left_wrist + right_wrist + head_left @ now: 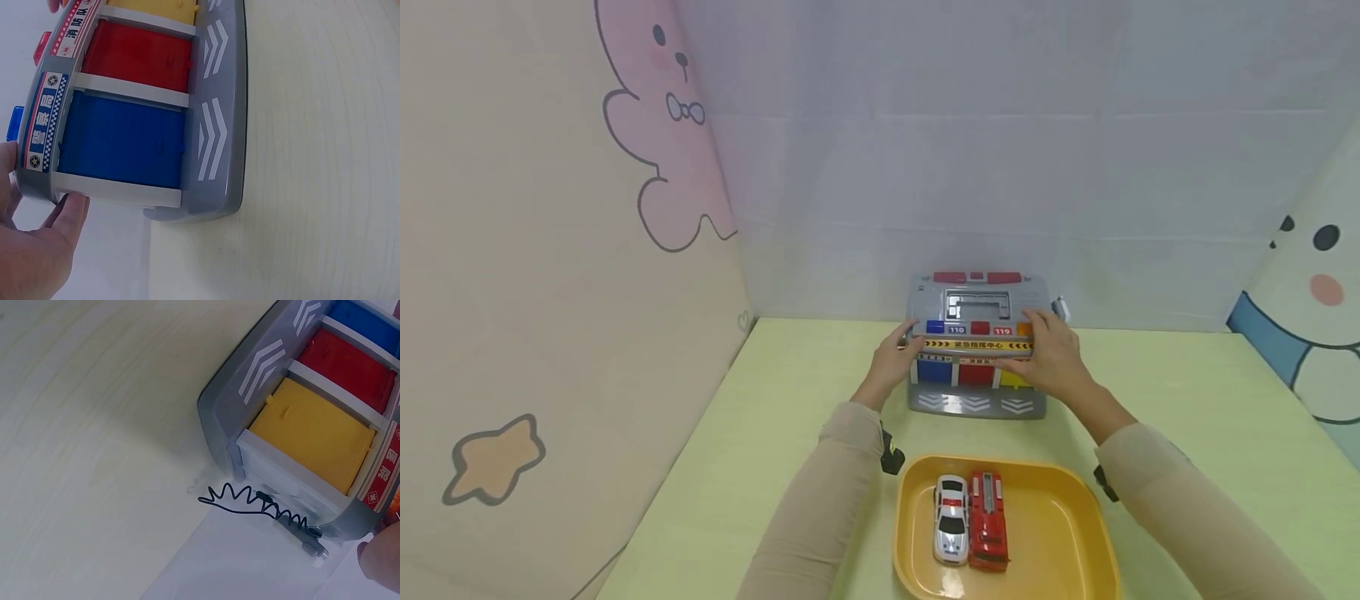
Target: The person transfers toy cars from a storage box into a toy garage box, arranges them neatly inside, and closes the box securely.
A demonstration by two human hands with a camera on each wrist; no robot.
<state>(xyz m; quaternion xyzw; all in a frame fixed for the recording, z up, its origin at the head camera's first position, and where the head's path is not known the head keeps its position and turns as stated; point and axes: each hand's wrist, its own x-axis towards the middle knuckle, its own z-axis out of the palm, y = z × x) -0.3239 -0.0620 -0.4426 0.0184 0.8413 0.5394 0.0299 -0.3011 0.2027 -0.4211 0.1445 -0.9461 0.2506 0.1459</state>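
Note:
A grey toy garage [977, 406] with blue, red and yellow doors stands at the back of the table. My left hand [891, 358] grips the left edge of its upper part. In the left wrist view, that hand [37, 256] has thumb and fingers around the corner beside the blue door [122, 140]. On the opposite side, my right hand [1056, 354] holds the upper right edge, the thumb across the front. Only part of the right hand [382, 559] appears in the right wrist view, near the yellow door [312, 434]. All three doors are down.
Close to the front, a yellow tray [1048, 533] holds a white toy police car [952, 525] and a red toy fire truck [988, 529] side by side. A black coiled cord [237, 511] with a small grey piece hangs at the garage's right side. Behind is a cloth wall [1000, 183].

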